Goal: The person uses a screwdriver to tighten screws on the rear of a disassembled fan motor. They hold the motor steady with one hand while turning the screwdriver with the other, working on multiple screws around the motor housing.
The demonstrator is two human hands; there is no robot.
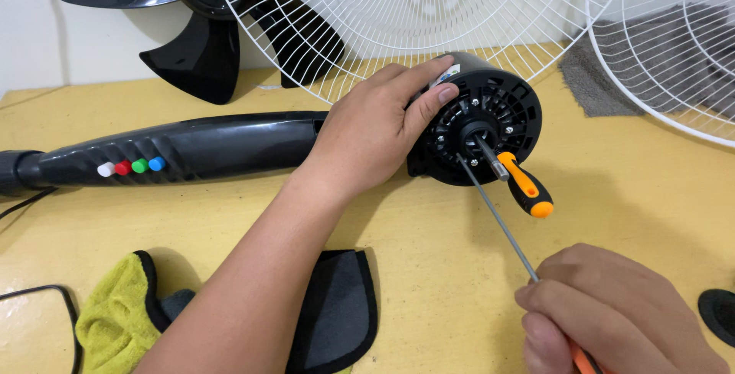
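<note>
A black fan motor housing (490,125) lies on its side on the yellow table (628,190), its stand neck (191,148) reaching left. My left hand (375,129) grips the top and side of the housing. My right hand (605,309) is closed on the orange handle of a long screwdriver (498,217), whose thin shaft runs up-left to the housing's front face. A short orange-and-black screwdriver (524,188) rests against the motor shaft at the centre of the face.
A black fan blade (191,45) and two white wire grilles (398,22) (674,45) lean at the back. Coloured buttons (130,166) sit on the neck. A yellow-green and grey cloth (153,313) lies near my left forearm. A black round part (720,314) is at the right edge.
</note>
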